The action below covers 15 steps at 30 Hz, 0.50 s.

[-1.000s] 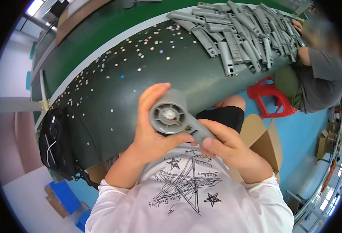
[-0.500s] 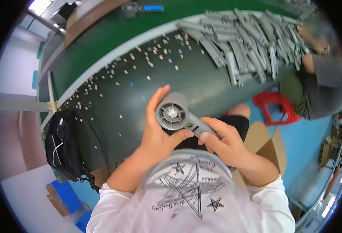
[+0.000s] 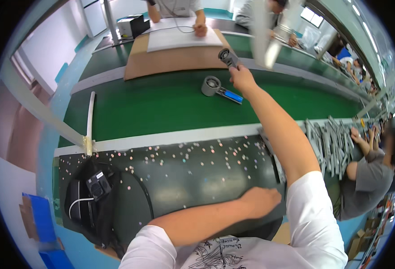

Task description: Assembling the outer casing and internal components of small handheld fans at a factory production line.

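With my right arm stretched far out, my right hand (image 3: 243,77) grips a grey handheld fan body (image 3: 227,57) by its handle, over the far part of the green belt. Its round head points away to the left. Just left of it, a second grey fan body (image 3: 210,86) lies on the belt, a blue cell showing in its open handle. My left hand (image 3: 259,202) hovers over the near right side of the dark tabletop, back of the hand up. Its fingers are curled under and blurred, so I cannot tell whether they hold anything.
Small pale pieces (image 3: 188,163) lie scattered over the dark table. Grey handle shells (image 3: 329,143) are heaped at the right, beside a seated co-worker (image 3: 368,179). A black bag (image 3: 87,201) sits at the left. Beyond the belt, another person stands behind a cardboard-covered surface (image 3: 170,60).
The fan body was in both hands close to my chest. My right hand has carried it forward over the green belt; my left hand has let go and moved right. The view has tilted up.
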Tool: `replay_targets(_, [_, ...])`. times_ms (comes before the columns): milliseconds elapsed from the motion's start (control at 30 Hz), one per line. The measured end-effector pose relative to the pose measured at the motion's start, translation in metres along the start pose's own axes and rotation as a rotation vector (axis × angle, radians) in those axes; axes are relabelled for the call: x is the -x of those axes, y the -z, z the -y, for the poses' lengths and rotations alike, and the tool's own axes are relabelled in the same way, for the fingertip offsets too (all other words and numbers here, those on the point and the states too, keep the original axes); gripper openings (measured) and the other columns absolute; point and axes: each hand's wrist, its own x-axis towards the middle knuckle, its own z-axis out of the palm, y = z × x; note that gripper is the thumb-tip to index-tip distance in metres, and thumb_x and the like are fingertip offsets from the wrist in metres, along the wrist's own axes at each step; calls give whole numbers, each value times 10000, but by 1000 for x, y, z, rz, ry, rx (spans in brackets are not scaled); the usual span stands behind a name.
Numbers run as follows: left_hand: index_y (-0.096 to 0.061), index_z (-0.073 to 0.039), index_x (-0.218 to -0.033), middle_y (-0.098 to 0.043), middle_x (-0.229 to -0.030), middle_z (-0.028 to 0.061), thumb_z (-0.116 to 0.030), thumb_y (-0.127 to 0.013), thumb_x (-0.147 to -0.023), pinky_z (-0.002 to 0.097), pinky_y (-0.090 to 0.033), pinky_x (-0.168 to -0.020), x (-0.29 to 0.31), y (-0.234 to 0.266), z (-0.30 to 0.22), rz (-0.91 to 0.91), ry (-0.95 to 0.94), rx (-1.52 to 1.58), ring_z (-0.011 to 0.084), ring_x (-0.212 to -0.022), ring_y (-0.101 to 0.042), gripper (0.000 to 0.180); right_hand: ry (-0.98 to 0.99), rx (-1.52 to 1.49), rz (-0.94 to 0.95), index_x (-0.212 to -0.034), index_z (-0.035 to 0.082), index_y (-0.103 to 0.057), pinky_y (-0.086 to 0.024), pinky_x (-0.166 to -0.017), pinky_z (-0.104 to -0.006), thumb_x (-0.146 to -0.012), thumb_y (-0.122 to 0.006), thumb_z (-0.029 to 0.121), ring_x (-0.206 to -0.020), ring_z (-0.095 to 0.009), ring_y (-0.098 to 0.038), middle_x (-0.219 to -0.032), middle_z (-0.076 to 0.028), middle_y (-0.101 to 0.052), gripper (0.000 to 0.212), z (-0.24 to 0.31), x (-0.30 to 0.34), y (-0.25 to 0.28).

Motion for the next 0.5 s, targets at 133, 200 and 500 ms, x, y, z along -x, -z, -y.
replay_targets(133, [-566, -19, -948, -605, -884, 134, -129, -503, -867, 443, -542, -672, -4, -8, 8, 77, 18, 64, 309, -808, -660, 150, 139, 22, 46, -1188, 43, -550, -459, -541, -289, -894, -593, 288, -698, -156, -590, -871, -98, -617, 385, 13, -82, -25])
replay_targets(200, [-564, -15, -959, -602, -888, 132, -123, -507, -863, 437, -540, -678, -2, -22, 15, -31, -47, 73, 304, -825, -656, 156, 154, -101, 70, -1200, 38, -547, -482, -596, -296, -887, -596, 271, -780, -169, -608, -930, -108, -622, 393, -1, -111, -37])
replay_targets(500, [-589, -21, -920, -615, -929, 148, -135, -515, -866, 410, -546, -643, -6, 0, 6, 11, 43, 92, 307, -804, -671, 146, 292, 540, 414, -1194, 31, -581, -510, -814, -371, -786, -655, 196, -936, -251, -647, -1015, -177, -650, 447, -30, 22, 0])
